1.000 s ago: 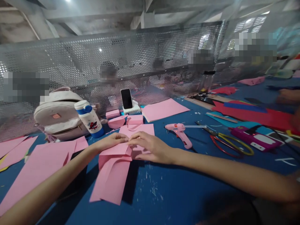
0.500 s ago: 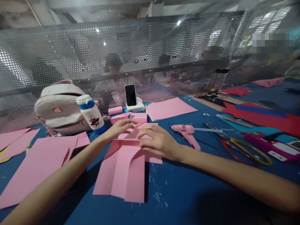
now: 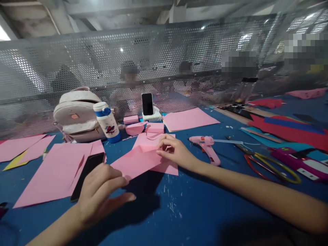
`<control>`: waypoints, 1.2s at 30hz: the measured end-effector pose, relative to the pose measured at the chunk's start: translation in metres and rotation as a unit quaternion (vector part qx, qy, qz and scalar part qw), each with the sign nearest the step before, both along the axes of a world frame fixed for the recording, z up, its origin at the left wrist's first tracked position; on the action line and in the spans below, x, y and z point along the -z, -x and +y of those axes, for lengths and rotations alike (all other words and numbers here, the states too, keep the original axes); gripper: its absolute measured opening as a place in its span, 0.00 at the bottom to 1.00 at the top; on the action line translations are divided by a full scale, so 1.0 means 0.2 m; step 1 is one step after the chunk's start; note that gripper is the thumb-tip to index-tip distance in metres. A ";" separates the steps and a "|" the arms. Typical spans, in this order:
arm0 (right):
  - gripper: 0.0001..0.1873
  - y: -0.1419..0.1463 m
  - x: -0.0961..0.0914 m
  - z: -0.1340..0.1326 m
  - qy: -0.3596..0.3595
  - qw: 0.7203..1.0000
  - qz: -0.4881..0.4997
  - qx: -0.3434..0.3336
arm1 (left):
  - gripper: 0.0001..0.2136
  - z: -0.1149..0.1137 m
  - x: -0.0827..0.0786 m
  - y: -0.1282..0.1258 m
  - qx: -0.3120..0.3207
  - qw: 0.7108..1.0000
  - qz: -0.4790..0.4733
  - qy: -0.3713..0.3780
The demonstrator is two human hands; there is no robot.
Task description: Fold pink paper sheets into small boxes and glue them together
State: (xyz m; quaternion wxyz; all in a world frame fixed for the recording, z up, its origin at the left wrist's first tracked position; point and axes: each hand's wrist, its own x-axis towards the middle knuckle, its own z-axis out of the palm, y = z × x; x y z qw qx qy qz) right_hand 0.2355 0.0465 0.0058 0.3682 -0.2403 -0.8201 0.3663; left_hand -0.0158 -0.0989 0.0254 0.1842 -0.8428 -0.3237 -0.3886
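Note:
A folded pink paper sheet (image 3: 139, 162) is lifted off the blue table (image 3: 179, 212), stretched between my two hands. My left hand (image 3: 102, 193) is low and near, fingers pinched on the sheet's near corner. My right hand (image 3: 175, 151) is farther off, fingers closed on the sheet's far folded edge. More pink paper (image 3: 164, 167) lies flat under the lifted sheet.
Pink sheets (image 3: 55, 172) and a dark phone (image 3: 87, 174) lie at left. A white bag (image 3: 77, 118), a bottle (image 3: 107, 122), a phone on a stand (image 3: 148, 104) and small pink boxes (image 3: 155, 127) stand behind. A pink glue gun (image 3: 207, 146), scissors (image 3: 266, 164) and red paper (image 3: 289, 128) are at right.
The sheet lay flat under both hands; now it is lifted and pulled toward me. My left hand has come back close with the near corner, my right hand stays at the far edge.

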 end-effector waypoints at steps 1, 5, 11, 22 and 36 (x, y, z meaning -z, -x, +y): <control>0.07 0.00 0.00 -0.01 0.030 1.000 0.007 -0.003 | 0.11 -0.01 0.03 0.00 -0.030 0.999 -0.002 -0.019; 0.12 0.02 0.02 -0.03 0.124 0.991 0.040 -0.029 | 0.16 0.06 0.07 0.02 -0.133 0.990 -0.005 -0.044; 0.14 0.02 0.05 -0.05 0.143 0.986 0.072 -0.052 | 0.12 0.27 -0.03 0.03 -0.124 0.989 0.058 -0.060; 0.05 0.02 0.04 -0.04 -0.051 0.998 0.034 -0.012 | 0.09 0.46 -0.08 -0.10 -0.027 0.996 -0.072 -0.042; 0.08 0.07 0.12 -0.07 0.112 0.988 0.104 0.015 | 0.10 0.44 0.21 -0.23 0.052 0.896 -0.300 0.323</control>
